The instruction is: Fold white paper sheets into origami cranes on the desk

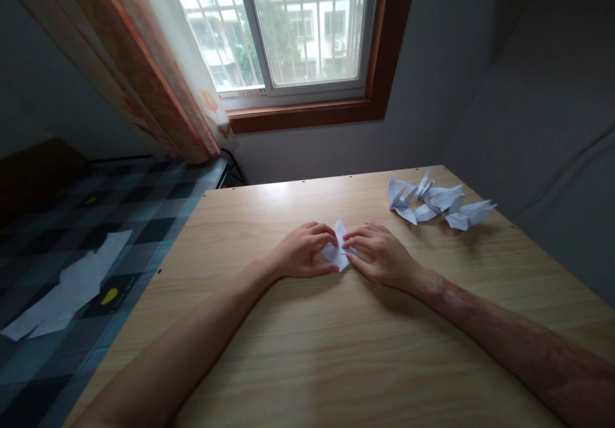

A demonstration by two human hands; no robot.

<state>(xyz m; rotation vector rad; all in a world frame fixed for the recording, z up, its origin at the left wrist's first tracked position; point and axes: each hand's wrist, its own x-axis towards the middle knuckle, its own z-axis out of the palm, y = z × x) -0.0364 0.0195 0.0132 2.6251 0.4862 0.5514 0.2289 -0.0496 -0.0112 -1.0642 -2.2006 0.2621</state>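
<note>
A small piece of folded white paper lies on the wooden table, kite-shaped, with a narrow point facing the window. My left hand grips its left side, the fingers curled over the top and the thumb at the near edge. From the right, my right hand presses on it with bent fingertips and thumb. A centre line runs down the paper between the two hands. Its left and right corners are partly hidden under my fingers.
Several folded paper cranes sit together at the table's back right. White paper pieces lie on a checked bedspread to the left. Beyond the table are a barred window and an orange-patterned curtain.
</note>
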